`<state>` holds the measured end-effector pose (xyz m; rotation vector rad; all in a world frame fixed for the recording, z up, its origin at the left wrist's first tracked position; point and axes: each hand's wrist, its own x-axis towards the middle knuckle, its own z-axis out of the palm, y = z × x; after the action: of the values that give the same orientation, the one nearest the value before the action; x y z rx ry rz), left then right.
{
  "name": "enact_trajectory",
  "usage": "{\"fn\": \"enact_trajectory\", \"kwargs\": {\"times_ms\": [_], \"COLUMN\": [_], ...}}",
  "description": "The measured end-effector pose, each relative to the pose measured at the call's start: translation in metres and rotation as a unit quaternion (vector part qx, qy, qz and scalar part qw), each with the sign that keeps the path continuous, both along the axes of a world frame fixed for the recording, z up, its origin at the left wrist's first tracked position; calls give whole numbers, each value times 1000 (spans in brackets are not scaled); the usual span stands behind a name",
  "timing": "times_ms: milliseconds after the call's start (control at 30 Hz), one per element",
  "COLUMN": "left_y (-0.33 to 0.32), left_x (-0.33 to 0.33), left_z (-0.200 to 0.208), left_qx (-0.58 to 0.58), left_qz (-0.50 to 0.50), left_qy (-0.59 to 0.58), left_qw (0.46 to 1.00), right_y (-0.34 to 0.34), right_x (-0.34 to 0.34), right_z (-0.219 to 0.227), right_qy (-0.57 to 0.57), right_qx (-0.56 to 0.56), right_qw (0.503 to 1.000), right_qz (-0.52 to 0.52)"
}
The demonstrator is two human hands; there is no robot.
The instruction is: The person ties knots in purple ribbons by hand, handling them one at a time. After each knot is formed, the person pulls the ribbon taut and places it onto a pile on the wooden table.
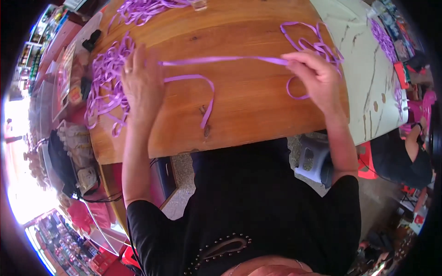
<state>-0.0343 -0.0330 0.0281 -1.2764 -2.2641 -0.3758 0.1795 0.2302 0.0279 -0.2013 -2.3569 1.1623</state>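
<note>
Okay, purple ribbon [221, 60]: taut side-to-side, right of pile [110, 73]
Left hand [143, 89]: nearer pile; I can't tell grip
Right hand [315, 76]: pinching ribbon

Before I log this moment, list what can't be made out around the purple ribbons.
Head view:
Left hand: partly blurred, so its grip is unclear.
Stretched ribbon: any join with the loose ribbon tail is hidden behind that hand.
Right hand: hides where the stretched ribbon continues.
Far ribbon heap: cut off by the upper edge.

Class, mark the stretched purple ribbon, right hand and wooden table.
Stretched purple ribbon [221, 59]: head view, middle span.
Right hand [323, 79]: head view, middle of the hand.
Wooden table [262, 110]: head view, bare top.
</note>
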Motion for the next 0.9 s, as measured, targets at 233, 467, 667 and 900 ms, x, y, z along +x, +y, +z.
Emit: {"fn": "enact_trajectory", "kwargs": {"times_ms": [233,467,667,900], "left_y": [74,85,87,87], "left_x": [85,89,76,66], "left_z": [-15,-8,-27,-29], "left_qx": [244,256,274,337], "left_qz": [-202,-170,-143,-99], "left_qy": [-478,-707,-639,-698], "left_qw": [819,637,704,624], "right_y": [-42,-22,-14,-2], "right_x": [-33,-35,-38,-43], "right_z": [-10,-14,-20,-12], "right_qy": [192,232,165,141], "right_qx": [142,265,190,132], "right_qw": [968,936,966,981], "right_qz": [82,25,52,23]}}
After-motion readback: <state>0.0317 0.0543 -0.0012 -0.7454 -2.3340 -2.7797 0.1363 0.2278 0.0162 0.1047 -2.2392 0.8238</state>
